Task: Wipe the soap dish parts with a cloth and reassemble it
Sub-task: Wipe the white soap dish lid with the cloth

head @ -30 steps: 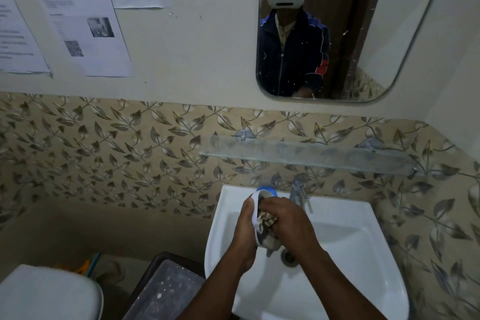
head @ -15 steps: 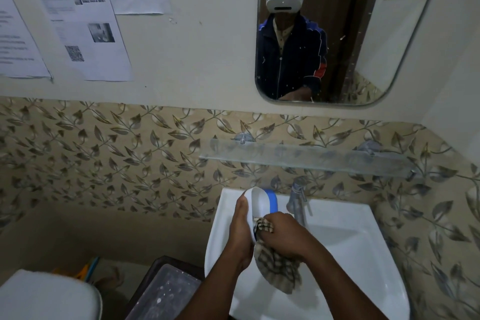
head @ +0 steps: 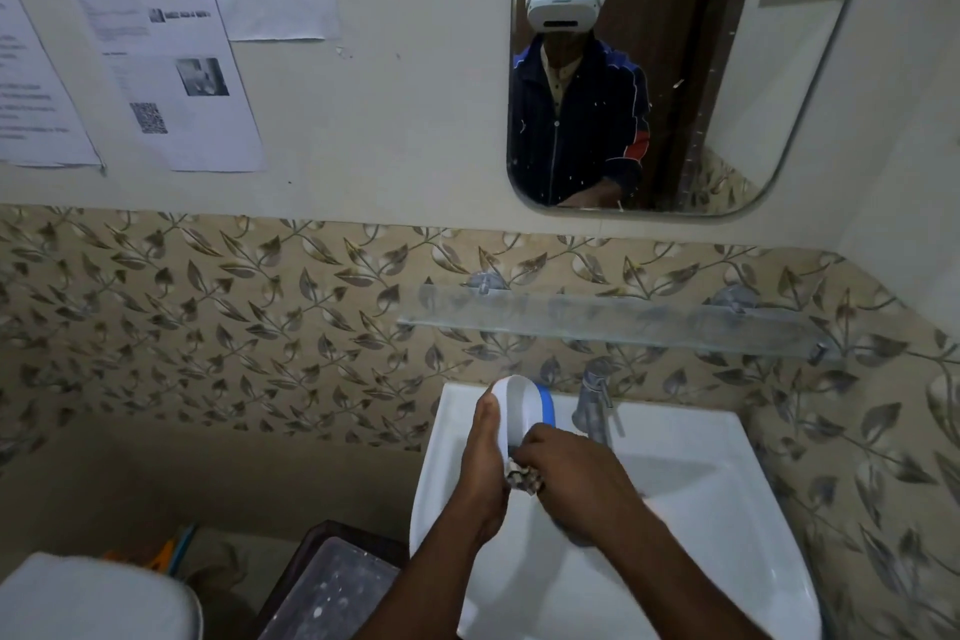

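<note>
Head view, my left hand [head: 480,463] grasping the white, blue-rimmed dish [head: 522,408] upright over the sink [head: 727,509], near the tap [head: 595,403], my right hand [head: 574,481] clenched on the checked cloth [head: 524,476], pressed into the dish's lower end, mirror [head: 675,68] above

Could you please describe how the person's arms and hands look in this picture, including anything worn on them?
Both forearms are bare right down to the frame's lower edge, with no sleeve showing on them. The left hand and the right hand wear no gloves, and no ring, watch or bracelet can be seen on them.
</note>
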`<state>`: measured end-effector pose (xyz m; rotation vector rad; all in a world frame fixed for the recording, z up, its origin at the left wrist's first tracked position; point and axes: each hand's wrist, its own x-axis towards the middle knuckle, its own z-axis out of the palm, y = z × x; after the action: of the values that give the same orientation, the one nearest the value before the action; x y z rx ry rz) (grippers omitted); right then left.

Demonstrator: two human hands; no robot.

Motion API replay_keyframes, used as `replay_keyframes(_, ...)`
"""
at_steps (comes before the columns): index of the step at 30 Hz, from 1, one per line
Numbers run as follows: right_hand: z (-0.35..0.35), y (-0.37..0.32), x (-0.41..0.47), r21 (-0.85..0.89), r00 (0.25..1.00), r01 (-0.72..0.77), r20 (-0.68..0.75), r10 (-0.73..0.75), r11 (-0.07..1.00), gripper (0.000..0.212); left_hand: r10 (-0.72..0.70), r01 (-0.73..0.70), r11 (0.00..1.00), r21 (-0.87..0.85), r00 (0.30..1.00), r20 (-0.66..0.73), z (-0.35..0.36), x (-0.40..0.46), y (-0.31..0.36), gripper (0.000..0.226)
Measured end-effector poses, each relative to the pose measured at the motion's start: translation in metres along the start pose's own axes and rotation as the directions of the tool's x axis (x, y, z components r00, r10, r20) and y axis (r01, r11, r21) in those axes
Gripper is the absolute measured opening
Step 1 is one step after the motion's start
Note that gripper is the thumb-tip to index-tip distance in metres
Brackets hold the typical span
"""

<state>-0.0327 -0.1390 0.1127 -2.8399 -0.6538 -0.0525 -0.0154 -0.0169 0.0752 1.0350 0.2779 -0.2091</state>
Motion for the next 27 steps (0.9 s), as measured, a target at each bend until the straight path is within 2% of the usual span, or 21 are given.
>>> replay_keyframes(2,0.013,-0.005,-0.003,-0.02,0.998,-0.011,-0.054,0.01,1.0,0.032,0.002,-0.001,1.0,0.018,1.0,-0.007,0.0,0.002,0.002,0.057)
replay_keyframes(4,0.025,-0.007,-0.007,0.033,0.994,-0.082,-0.076,0.085,0.996,0.035,0.009,-0.008,1.0,0.021,1.0,-0.016,-0.003,0.003,0.0,0.056)
replay_keyframes(6,0.029,-0.006,-0.009,0.211,0.982,-0.164,-0.052,0.179,0.964,0.037,0.021,-0.02,0.999,0.032,0.999,-0.032,-0.003,0.004,-0.002,0.055)
replay_keyframes(8,0.021,-0.004,-0.008,0.416,0.972,-0.231,0.057,0.229,0.879,0.031,0.073,-0.07,0.995,0.071,0.997,-0.036,-0.004,0.005,-0.009,0.051)
replay_keyframes(9,0.015,-0.002,-0.007,0.539,0.964,-0.262,0.121,0.235,0.8,0.025,0.098,-0.096,0.993,0.073,0.995,-0.025,-0.006,0.006,-0.013,0.048)
replay_keyframes(12,0.003,0.002,-0.003,0.823,0.928,-0.367,0.296,0.224,0.434,0.008,0.145,-0.145,0.989,0.029,0.989,0.003,-0.004,0.006,-0.014,0.038)
replay_keyframes(15,-0.001,0.003,-0.001,0.875,0.845,-0.483,0.453,0.284,0.039,0.016,0.136,-0.137,0.99,0.019,0.989,0.052,0.0,0.006,-0.008,0.046)
replay_keyframes(17,-0.001,0.005,0.006,0.857,0.79,-0.468,0.515,0.333,-0.217,0.021,0.071,-0.074,0.997,0.019,0.99,0.118,-0.007,0.001,-0.015,0.041)
replay_keyframes(19,-0.003,0.007,0.016,0.834,0.762,-0.392,0.53,0.372,-0.388,0.028,-0.015,0.008,0.998,0.068,0.995,0.099,-0.015,-0.004,-0.03,0.026)
replay_keyframes(20,-0.004,0.008,0.019,0.83,0.764,-0.362,0.525,0.375,-0.424,0.03,0.013,-0.022,0.991,0.135,0.998,0.068,-0.017,-0.009,-0.031,0.031)
replay_keyframes(22,-0.002,0.008,0.02,0.845,0.79,-0.344,0.496,0.36,-0.409,0.031,0.049,-0.06,0.995,0.075,0.988,0.149,-0.017,-0.011,-0.038,0.04)
replay_keyframes(23,0.0,0.009,0.018,0.863,0.806,-0.356,0.478,0.35,-0.358,0.031,0.121,-0.12,0.993,-0.015,0.986,0.111,-0.019,-0.007,-0.035,0.038)
replay_keyframes(24,0.002,0.01,0.014,0.88,0.825,-0.38,0.462,0.326,-0.285,0.031,0.115,-0.115,0.993,0.008,0.993,-0.009,-0.013,-0.002,-0.028,0.034)
replay_keyframes(26,0.005,0.014,0.005,0.885,0.854,-0.451,0.466,0.23,-0.117,0.03,0.181,-0.193,0.969,0.156,0.98,0.083,-0.007,-0.002,-0.015,0.046)
replay_keyframes(27,0.003,0.016,0.001,0.878,0.862,-0.477,0.476,0.176,-0.04,0.028,0.186,-0.17,0.971,0.167,0.979,-0.083,0.003,0.003,-0.009,0.053)
